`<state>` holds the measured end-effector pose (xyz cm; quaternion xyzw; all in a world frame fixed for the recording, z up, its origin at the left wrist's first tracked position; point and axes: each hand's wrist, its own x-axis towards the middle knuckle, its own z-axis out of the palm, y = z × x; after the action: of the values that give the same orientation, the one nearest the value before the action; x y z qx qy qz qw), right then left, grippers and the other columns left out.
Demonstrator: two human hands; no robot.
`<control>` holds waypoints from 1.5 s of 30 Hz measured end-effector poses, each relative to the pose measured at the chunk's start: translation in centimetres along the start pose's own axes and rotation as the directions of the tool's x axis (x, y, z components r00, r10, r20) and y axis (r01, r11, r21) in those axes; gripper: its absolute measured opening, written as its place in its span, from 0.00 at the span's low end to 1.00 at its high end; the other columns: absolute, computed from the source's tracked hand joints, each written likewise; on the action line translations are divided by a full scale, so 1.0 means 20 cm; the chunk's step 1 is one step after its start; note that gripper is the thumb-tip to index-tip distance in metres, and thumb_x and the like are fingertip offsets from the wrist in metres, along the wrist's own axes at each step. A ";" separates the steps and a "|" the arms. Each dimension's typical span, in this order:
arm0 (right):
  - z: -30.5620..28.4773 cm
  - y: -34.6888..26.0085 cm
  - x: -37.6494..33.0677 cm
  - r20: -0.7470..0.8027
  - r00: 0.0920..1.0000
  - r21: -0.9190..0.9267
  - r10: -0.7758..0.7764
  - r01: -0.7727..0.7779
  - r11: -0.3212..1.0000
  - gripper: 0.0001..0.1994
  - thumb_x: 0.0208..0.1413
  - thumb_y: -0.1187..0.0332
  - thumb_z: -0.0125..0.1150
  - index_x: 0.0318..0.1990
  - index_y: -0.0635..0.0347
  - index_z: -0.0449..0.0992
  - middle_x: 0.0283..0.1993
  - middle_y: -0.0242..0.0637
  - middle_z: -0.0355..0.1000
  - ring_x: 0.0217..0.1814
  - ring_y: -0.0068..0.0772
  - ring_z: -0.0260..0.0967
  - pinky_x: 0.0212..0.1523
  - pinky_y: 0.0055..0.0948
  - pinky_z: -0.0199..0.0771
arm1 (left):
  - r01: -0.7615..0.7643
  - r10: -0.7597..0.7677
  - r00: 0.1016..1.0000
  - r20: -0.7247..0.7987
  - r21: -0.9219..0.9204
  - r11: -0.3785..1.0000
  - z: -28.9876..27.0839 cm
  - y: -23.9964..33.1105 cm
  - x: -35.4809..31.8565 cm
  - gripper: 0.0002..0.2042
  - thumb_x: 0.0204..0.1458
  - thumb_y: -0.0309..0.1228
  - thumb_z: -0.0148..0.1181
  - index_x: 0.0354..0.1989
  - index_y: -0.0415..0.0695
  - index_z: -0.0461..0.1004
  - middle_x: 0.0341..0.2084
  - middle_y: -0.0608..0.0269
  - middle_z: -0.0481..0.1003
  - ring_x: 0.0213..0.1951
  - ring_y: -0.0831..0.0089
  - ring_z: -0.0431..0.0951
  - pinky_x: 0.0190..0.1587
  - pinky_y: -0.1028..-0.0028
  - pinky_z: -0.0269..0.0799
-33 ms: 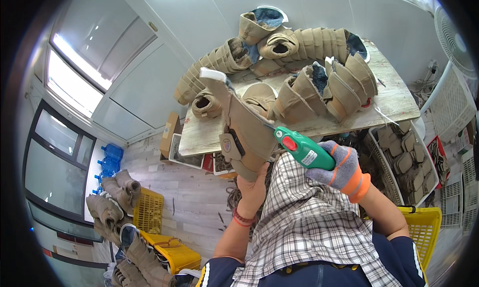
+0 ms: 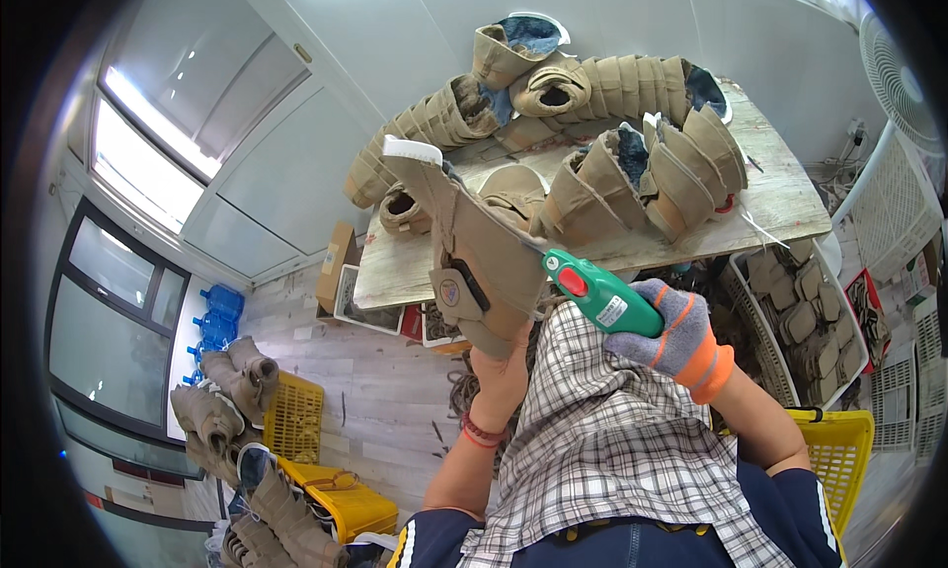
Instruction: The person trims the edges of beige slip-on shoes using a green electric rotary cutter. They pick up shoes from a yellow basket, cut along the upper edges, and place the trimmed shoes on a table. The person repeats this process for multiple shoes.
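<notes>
A tan boot upper (image 2: 499,262) with a white top edge stands tilted in front of me, over the near edge of the table. My left hand (image 2: 502,375), bare with a red bracelet at the wrist, is closed on its lower end. My right hand (image 2: 667,336), in a grey and orange glove, grips a green handheld power tool (image 2: 602,293) with a red button. The tool's thin metal tip meets the right edge of the upper; the exact contact is too small to make out. My left fingers are partly hidden behind the upper.
Stacks of nested tan uppers (image 2: 642,79) line the worn wooden table (image 2: 780,188). Yellow crates (image 2: 293,415) and more uppers (image 2: 296,519) are at the lower left. At right are a white crate (image 2: 790,370) of tan pieces, a yellow basket (image 2: 839,449) and a white fan (image 2: 894,74).
The boot upper has tipped slightly to the left at its white top edge, with my left hand still on it. The green tool and my right hand have hardly moved.
</notes>
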<state>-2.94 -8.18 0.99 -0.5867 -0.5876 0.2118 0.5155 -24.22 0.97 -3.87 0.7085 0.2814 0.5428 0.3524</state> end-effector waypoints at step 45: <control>0.17 0.45 -0.45 0.145 0.978 -0.310 -0.148 0.187 0.932 0.11 0.44 0.63 0.68 0.33 0.58 0.79 0.26 0.37 0.73 0.28 0.37 0.72 0.30 0.30 0.72 | -0.639 0.177 0.461 0.870 0.186 0.746 -0.21 -0.32 -0.08 0.10 0.37 0.23 0.54 0.31 0.40 0.72 0.37 0.58 0.72 0.45 0.62 0.70 0.53 0.65 0.64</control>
<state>-3.53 -13.21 -11.11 -0.5968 -0.6919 0.1031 0.3931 -28.79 4.34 -9.32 0.9850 0.0298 0.1374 0.1002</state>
